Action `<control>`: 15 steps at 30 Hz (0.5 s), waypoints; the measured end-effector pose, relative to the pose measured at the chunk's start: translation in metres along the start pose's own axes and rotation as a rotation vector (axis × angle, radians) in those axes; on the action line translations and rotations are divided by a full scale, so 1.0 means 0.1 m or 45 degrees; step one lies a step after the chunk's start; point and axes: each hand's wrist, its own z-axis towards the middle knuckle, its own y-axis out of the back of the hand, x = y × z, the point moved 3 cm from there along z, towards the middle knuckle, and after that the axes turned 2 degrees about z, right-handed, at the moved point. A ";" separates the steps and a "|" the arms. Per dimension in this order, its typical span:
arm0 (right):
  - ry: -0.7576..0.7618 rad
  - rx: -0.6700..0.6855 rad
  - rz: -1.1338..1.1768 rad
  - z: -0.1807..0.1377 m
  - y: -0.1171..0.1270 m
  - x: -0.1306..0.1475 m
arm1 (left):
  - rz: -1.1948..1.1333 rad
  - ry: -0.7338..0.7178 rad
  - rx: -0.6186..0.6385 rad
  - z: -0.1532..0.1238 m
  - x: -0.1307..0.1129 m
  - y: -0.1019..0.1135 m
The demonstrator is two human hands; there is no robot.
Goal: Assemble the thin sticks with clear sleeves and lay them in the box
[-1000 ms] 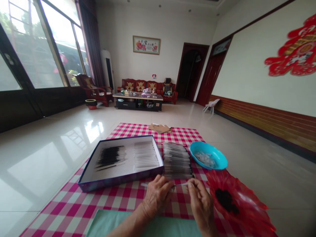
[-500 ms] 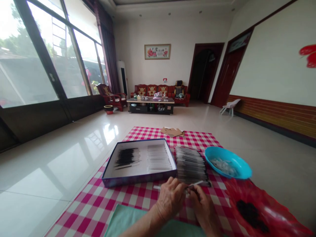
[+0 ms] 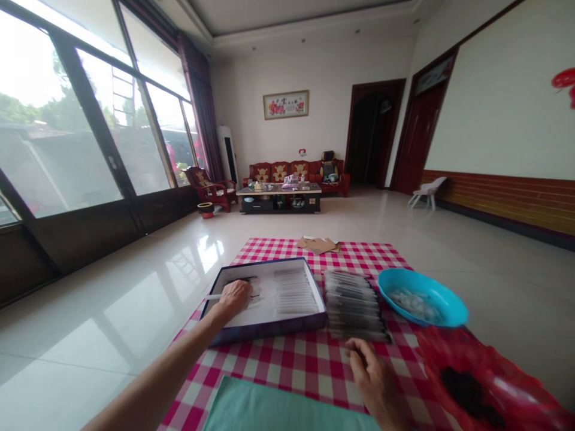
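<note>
Cloth (image 3: 296, 359), left hand (image 3: 236, 294) holding tube (image 3: 212, 297) over box (image 3: 281, 327) edge

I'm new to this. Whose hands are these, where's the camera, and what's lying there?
No machine: these are a person's bare hands, seen from a camera worn on the head. The checked cloth bears a box with thin pale sticks, a row of pen-like sticks, a blue bowl of whitish pieces and a red dish of black ones. The left hand, over the box, holds a pale stick. The right hand is near the row, curled; whether it holds anything is unclear.
</note>
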 end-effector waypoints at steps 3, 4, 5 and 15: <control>0.008 0.016 -0.014 0.00 -0.01 -0.01 | 0.035 0.063 0.157 0.06 0.17 -0.18; 0.008 0.019 -0.018 0.00 -0.01 -0.01 | 0.042 0.074 0.198 0.06 0.20 -0.23; 0.007 0.018 -0.023 0.00 -0.01 -0.01 | 0.047 0.080 0.231 0.07 0.23 -0.26; -0.003 0.045 -0.010 -0.01 -0.01 0.02 | 0.056 -0.083 0.044 -0.11 -0.12 0.00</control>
